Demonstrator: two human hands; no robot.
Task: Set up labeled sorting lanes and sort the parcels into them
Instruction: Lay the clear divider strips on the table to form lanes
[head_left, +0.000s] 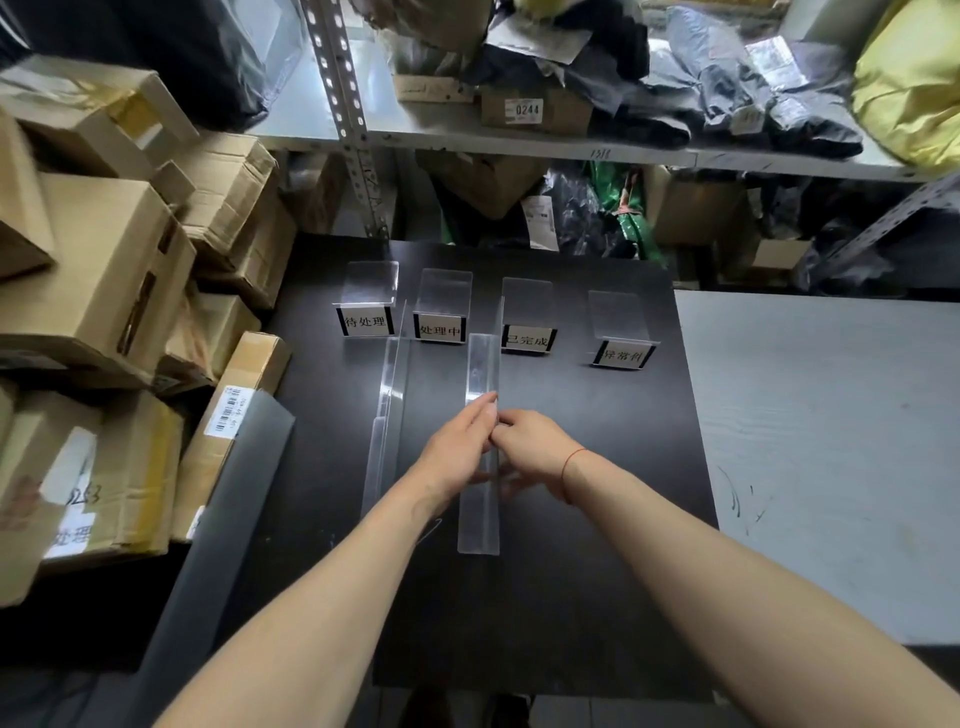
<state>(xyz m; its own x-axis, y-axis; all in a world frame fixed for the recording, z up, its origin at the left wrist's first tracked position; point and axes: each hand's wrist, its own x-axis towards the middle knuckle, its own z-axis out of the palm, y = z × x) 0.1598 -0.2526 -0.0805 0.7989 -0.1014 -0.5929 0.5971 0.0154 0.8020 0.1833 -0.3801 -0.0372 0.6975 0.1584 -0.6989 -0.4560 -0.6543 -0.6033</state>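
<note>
Both forearms reach forward over a black board (571, 571) and the two hands meet at a clear plastic divider (480, 499). The left hand (457, 447) has its fingers laid straight along the left side of the divider's upright wall. The right hand (530, 441) pinches the same wall from the right with curled fingers, and a red string (569, 465) goes around its wrist. The divider is a long transparent strip, shaped like an L, and it runs away from the person along the middle of the board.

To the left, a second divider (387, 410) stands almost parallel to it, with bare board between the two. To the right, the board is bare up to its edge, where a grey table (831, 441) begins.

Further back, four clear label stands (441, 312) are in a row, each with a white card of Chinese characters. Cardboard boxes (104, 291) are piled close against the left edge. Behind the board, a metal shelf (519, 140) holds dark parcels (753, 93).
</note>
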